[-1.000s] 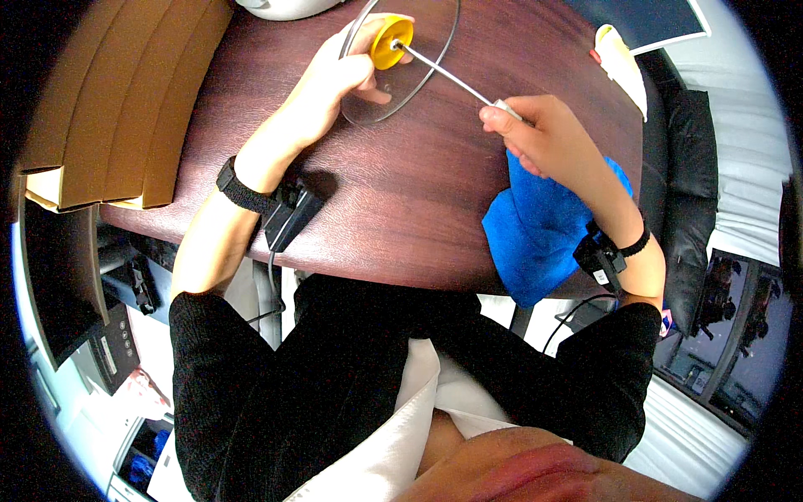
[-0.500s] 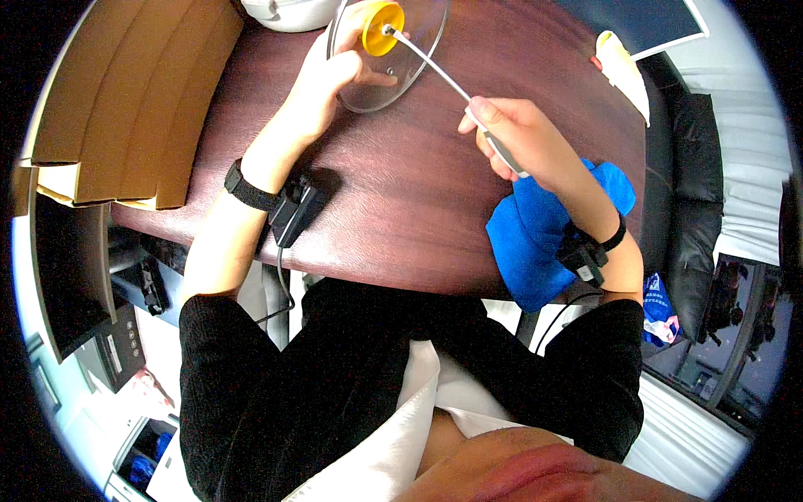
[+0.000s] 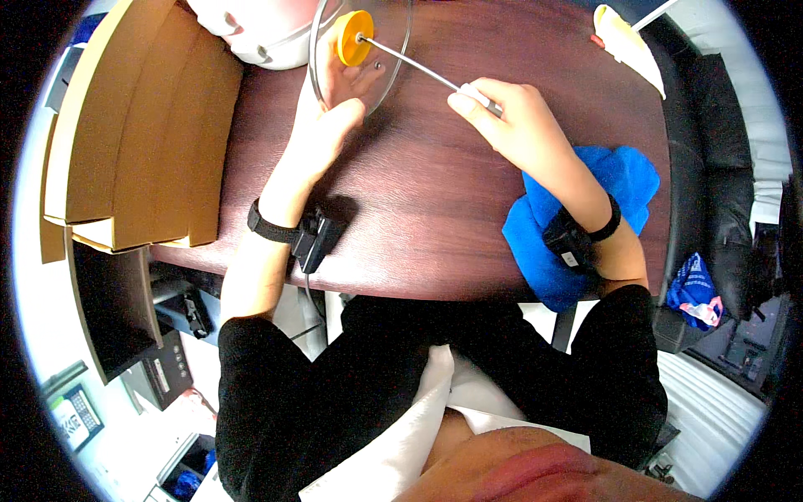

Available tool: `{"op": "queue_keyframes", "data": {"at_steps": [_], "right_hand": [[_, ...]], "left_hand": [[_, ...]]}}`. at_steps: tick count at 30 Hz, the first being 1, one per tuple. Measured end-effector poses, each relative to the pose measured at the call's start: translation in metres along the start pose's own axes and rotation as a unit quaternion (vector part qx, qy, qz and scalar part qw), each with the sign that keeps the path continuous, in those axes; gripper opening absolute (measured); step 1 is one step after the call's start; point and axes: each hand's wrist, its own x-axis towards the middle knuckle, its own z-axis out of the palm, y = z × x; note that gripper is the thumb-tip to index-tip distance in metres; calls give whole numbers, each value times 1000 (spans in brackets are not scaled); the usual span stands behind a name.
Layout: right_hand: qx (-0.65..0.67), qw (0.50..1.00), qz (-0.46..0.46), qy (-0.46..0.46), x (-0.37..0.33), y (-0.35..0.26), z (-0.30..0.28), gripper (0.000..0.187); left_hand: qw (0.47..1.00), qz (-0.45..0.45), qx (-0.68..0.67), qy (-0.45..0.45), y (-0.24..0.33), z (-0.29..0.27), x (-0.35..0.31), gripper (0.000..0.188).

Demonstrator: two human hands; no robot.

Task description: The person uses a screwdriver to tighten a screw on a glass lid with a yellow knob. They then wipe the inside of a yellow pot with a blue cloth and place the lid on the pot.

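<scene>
My left hand (image 3: pixel 324 134) holds a clear glass pot lid (image 3: pixel 390 74) up on its edge above the table. Its fingers show through the glass behind a round yellow knob (image 3: pixel 345 48). My right hand (image 3: pixel 527 125) is closed around the light handle of a screwdriver (image 3: pixel 411 63). The thin metal shaft runs left to the knob, and its tip meets the knob's centre. Most of the handle is hidden by the fingers. A blue cloth (image 3: pixel 535 251) lies under my right forearm.
A white rounded appliance (image 3: pixel 280 52) stands behind my left hand on the dark reddish table (image 3: pixel 435 217). At the left is a brown cardboard box (image 3: pixel 159 125). A pale yellow item (image 3: pixel 623 46) lies at the far right edge, beside a black leather seat (image 3: pixel 723 159).
The lid has turned more edge-on. My right hand has turned and now covers more of the screwdriver's handle. The view has shifted, bringing more of the white appliance into sight.
</scene>
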Motion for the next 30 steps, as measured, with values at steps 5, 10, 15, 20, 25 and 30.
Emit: {"op": "queue_keyframes", "data": {"at_steps": [5,10,15,20,25,30], "right_hand": [[26,999,-33,18,0,5,4,31],[35,996,-68,34,-4,10,6,27],[-7,991,-97,93,-10,9,8,24],[-47,984,-113,128,-12,7,8,25],[104,993,-37,32,-12,8,13,28],[280,955,59,-80,-13,15,25,36]], "left_hand": [[998,-22,-65,3,5,-8,3,76],[999,-17,-50,11,14,1,6,84],[999,-24,-22,12,19,4,6,87],[999,-39,-14,7,19,2,5,87],[999,-15,8,29,19,11,4,86],[999,-4,28,20,19,9,4,85]]}}
